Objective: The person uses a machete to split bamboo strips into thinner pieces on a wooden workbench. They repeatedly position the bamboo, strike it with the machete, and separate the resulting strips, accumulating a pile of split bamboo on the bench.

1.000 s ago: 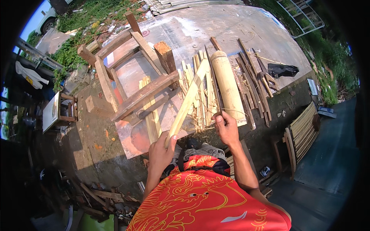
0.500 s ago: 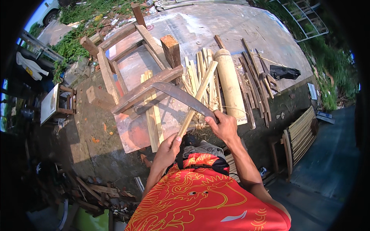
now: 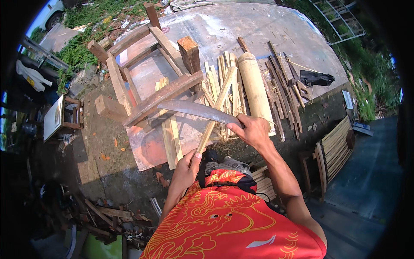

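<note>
My left hand is closed around the near end of a long split bamboo strip, which slants up and away to the right. In my right hand is the handle of a machete. Its curved dark blade points left and crosses over the strip, ahead of my left hand. Whether the blade's edge touches the strip, I cannot tell. Beyond the strip lies a bunch of split bamboo pieces, next to a thick round bamboo pole. Two pale strips lie left of my hands, partly under a wooden frame.
The heavy wooden frame with upright legs rests on a large worn board. Dark wood slats, a handsaw and a black bag lie on the right. A small white-topped stool stands far left.
My right hand has shifted slightly away from me. The machete blade has turned more level, its tip swinging left and a little nearer. My left hand keeps its hold on the strip.
</note>
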{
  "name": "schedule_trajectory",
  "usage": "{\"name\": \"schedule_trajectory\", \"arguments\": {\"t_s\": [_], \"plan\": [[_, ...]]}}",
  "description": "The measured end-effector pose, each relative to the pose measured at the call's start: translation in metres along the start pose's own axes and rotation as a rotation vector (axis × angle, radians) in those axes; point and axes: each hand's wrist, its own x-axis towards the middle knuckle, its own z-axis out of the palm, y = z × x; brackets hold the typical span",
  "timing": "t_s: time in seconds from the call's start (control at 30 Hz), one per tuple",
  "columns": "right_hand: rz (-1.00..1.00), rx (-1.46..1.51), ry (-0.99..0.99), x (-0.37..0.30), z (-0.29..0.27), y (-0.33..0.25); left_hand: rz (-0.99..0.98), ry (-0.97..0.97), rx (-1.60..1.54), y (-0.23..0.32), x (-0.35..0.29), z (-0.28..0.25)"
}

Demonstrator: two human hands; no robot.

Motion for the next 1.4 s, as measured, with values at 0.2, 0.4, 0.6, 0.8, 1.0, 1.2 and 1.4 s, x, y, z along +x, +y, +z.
{"name": "schedule_trajectory", "arguments": {"t_s": [0.2, 0.4, 0.6, 0.8, 1.0, 1.2, 1.4], "plan": [[-0.142, -0.091, -0.263, -0.004, -0.01, 0.002, 0.02, -0.024, 0.073, -0.001, 0.0, 0.004], [0.396, 0.007, 0.114, 0.033, -0.036, 0.071, -0.093, -0.086, 0.01, -0.006, -0.011, -0.003], [0.701, 0.726, 0.103, 0.008, 0.0, 0.095, -0.056, -0.16, -0.125, -0.011, 0.0, -0.014], [0.703, 1.27, 0.015, -0.026, 0.039, 0.017, -0.069, -0.211, -0.176, 0.0, 0.019, -0.018], [0.575, 1.54, 0.035, -0.033, 0.058, -0.03, -0.149, -0.269, -0.154, 0.018, 0.03, -0.007], [0.536, 1.69, 0.092, -0.03, 0.066, -0.04, -0.311, -0.347, -0.138, 0.021, 0.04, 0.01], [0.541, 1.758, 0.167, -0.021, 0.059, -0.03, -0.3, -0.393, -0.317, 0.0, 0.021, 0.002]]}}
